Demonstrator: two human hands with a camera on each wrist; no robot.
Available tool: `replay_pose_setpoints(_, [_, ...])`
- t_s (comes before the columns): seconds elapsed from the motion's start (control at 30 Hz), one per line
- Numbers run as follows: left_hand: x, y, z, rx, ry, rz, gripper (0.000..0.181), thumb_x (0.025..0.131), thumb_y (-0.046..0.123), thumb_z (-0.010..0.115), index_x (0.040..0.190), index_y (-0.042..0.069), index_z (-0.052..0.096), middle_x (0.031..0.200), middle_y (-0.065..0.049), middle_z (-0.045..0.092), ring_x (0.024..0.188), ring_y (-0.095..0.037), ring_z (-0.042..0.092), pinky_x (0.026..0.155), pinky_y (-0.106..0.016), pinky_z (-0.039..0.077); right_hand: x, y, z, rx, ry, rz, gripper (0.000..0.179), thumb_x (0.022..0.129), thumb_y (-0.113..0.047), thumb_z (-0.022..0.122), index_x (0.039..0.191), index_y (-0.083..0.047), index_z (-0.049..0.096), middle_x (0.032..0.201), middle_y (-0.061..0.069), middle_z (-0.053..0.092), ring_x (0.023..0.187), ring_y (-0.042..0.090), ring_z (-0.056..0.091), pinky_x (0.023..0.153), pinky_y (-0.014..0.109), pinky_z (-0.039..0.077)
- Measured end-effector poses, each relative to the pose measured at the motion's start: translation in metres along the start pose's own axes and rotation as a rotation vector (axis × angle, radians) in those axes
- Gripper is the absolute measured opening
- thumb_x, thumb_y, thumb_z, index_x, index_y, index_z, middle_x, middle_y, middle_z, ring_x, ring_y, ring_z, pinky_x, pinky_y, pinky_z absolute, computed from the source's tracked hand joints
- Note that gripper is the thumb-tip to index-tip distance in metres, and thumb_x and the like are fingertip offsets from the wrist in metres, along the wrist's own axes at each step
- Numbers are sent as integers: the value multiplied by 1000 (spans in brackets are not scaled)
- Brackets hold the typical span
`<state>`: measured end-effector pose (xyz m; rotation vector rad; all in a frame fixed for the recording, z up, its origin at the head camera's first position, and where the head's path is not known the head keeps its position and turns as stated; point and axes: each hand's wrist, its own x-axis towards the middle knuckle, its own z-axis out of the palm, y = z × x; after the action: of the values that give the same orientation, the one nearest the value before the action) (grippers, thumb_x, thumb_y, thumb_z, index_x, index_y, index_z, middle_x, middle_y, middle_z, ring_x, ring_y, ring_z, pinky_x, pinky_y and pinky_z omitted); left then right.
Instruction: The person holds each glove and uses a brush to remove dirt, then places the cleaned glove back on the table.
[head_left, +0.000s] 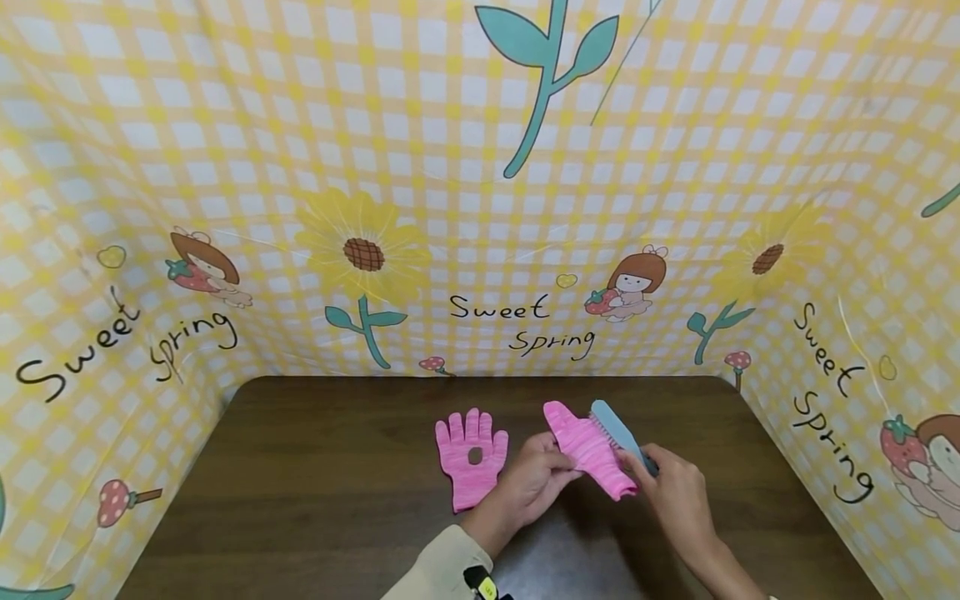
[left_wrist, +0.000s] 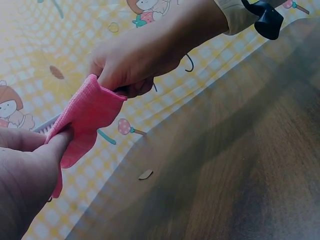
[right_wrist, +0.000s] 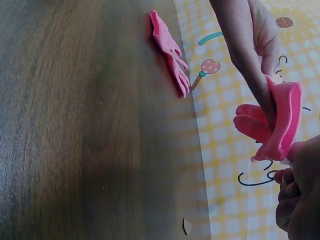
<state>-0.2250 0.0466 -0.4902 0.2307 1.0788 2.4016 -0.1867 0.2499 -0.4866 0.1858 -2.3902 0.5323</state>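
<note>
Held pink glove: a bright pink knitted fabric glove [head_left: 583, 446] is raised above the dark brown wood-grain table [head_left: 300, 475], a little right of the middle and toward the far edge.
Glove's long axis: slanted, with the finger end toward the far edge and leaning left, and the cuff toward the right edge and the viewer.
Left hand: the left hand [head_left: 534, 479] is on the glove's left side, thumb and fingers clamped on the fabric around mid-length.
Right hand: the right hand [head_left: 678, 492] is on the cuff side, fingers curled round the handle of a light blue, long, narrow brush with pale bristles [head_left: 617, 429]; whether a fingertip also touches the cuff, I cannot tell.
Brush against glove: the key relation; the brush lies along the glove's right side, bristles turned left into the fabric and apparently touching it, its long axis close to parallel with the glove's.
Nearer hand: the left grips the glove itself; the right reaches it through the brush.
Flat pink glove: a matching pink knitted glove with a brown oval on it [head_left: 467, 482] lies on the table, fingers toward the far edge, just beside the left wrist; patch or hole, I cannot tell.
</note>
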Motion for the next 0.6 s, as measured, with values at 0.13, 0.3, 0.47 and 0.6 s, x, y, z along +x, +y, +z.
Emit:
replay_pose_setpoints(0.13, [0,0,0,5,12,-3,54,92,-18,36,146,-17,33,156,-31,39,149,-41,34,122,-59,26,0,1,1,-5,14,-17,20,76,-20,87,74,-10,70,56,-8,52,53,6,41,47,31,44])
replay_pose_setpoints(0.3, [0,0,1,11,20,-5,53,92,-18,36,144,-17,35,155,-31,40,147,-39,37,122,-59,26,-1,4,2,-15,35,-23,20,75,-18,88,74,-9,70,56,-6,54,51,9,44,48,37,47])
replay_pose_setpoints(0.47, [0,-1,1,4,18,-4,54,92,-19,36,145,-17,33,156,-31,38,148,-40,35,122,-59,25,0,6,3,-16,38,-17,20,76,-19,87,75,-8,70,56,-4,54,51,10,45,47,39,47])
replay_pose_setpoints(0.6, [0,-1,1,0,24,-1,50,91,-19,37,142,-16,35,151,-29,43,142,-36,40,122,-61,24,0,11,4,-16,9,23,22,80,-21,85,75,-7,69,53,-6,47,51,11,42,45,34,43])
